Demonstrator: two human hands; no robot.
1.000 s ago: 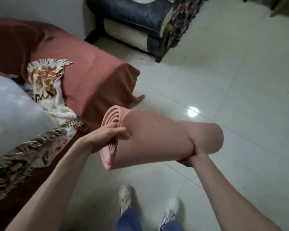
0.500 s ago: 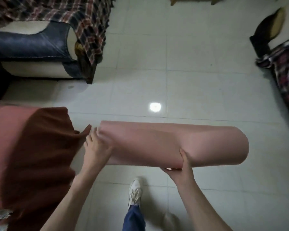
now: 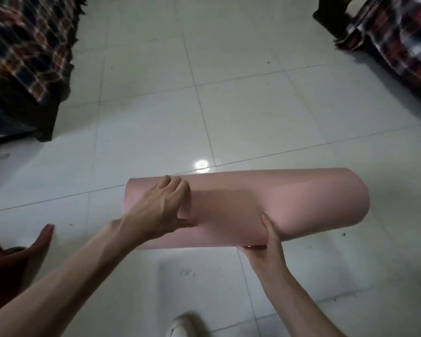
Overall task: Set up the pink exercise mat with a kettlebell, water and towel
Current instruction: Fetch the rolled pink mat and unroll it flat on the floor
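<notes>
I hold the rolled pink exercise mat (image 3: 289, 205) level in the air above the white tiled floor, its long axis running left to right. My left hand (image 3: 163, 205) lies over the roll's left part, fingers curled over the top and thumb at the loose edge. My right hand (image 3: 267, 246) grips the roll from underneath near its middle, thumb up against the front face. No kettlebell, water or towel is in view.
White tiled floor (image 3: 229, 113) spreads ahead. A sofa with a plaid cover (image 3: 27, 52) stands at the left, another plaid-covered seat (image 3: 399, 40) at the upper right. A red-brown cloth corner (image 3: 22, 259) hangs at the lower left. My shoe (image 3: 182, 324) shows at the bottom.
I have turned right, away from the red-brown bed toward the open floor. My left hand has moved from the roll's end onto its top. The right hand keeps its grip underneath.
</notes>
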